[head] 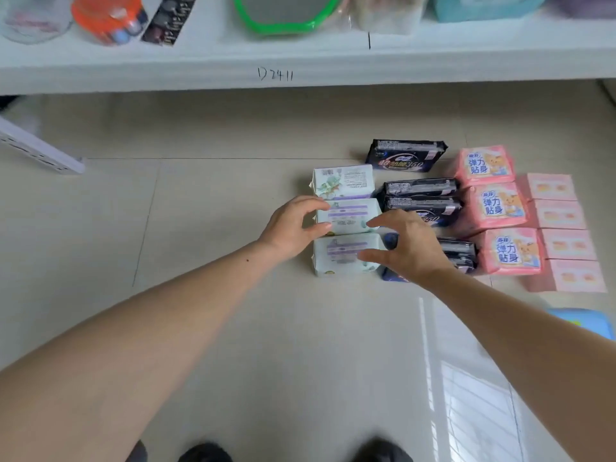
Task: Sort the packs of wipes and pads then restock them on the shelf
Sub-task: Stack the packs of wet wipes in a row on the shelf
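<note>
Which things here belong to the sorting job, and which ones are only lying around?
Job: white packs, dark packs, pink packs, pale pink boxes, shelf, left hand, right hand.

Lying about: green-rimmed object, orange container, white perforated strip.

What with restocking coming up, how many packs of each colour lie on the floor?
White packs: 3
Dark packs: at least 4; the right hand covers part of them
Bright pink packs: 3
Pale pink packs: 4
Total: at least 14
</note>
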Demonstrator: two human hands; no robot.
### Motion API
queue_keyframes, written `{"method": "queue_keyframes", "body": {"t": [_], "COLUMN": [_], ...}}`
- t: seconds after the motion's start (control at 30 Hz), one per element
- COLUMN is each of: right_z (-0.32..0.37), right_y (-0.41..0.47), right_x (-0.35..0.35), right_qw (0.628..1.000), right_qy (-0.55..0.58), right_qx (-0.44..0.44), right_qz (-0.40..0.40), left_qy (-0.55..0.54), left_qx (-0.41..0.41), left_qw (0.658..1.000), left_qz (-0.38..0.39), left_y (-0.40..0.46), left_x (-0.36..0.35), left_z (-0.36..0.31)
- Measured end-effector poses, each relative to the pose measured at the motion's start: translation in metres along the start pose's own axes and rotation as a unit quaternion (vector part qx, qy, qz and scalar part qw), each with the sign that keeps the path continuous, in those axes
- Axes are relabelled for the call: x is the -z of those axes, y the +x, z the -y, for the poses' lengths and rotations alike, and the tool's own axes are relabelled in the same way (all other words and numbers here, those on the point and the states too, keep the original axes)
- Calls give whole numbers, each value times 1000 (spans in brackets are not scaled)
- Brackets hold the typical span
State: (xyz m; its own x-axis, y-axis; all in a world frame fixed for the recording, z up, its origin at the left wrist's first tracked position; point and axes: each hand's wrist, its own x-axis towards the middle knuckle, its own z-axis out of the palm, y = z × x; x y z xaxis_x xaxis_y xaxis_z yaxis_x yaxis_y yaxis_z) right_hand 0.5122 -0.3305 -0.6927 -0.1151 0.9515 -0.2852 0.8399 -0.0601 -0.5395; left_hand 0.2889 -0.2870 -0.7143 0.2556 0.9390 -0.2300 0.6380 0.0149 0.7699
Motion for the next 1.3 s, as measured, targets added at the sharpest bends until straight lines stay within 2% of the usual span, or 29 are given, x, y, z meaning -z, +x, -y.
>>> {"method": "queue_keyframes", "body": {"t": [0.2,0.33,0.47,0.6,0.73,1.13,1.3], "right_z": [-30,-47,-56,-54,-55,-51,-51], "right_y": [22,33,36,36,32,22,23], "right_x": [-37,-51,-61,-66,-69,-71,-73], "right_qw": [989,973,963,954,956,950,947], "right_qy": [-128,-202,-239,-264,-262,-258,-272], "right_qx": [66,103,124,133,132,167,150], "right_qz": [32,39,33,36,34,61,81], "left_qy": [27,38,105,156,177,148,143], "left_qx": [-58,-89,-121,-151,-142,-149,-164], "left_qw": [998,995,987,975,973,978,976], "left_qz": [-4,19,30,37,41,-2,29], "left_y": [35,52,61,64,67,55,55], "left_x": [-30,-41,-41,-36,-31,-8,-13], "left_z": [46,65,76,83,83,107,110]}}
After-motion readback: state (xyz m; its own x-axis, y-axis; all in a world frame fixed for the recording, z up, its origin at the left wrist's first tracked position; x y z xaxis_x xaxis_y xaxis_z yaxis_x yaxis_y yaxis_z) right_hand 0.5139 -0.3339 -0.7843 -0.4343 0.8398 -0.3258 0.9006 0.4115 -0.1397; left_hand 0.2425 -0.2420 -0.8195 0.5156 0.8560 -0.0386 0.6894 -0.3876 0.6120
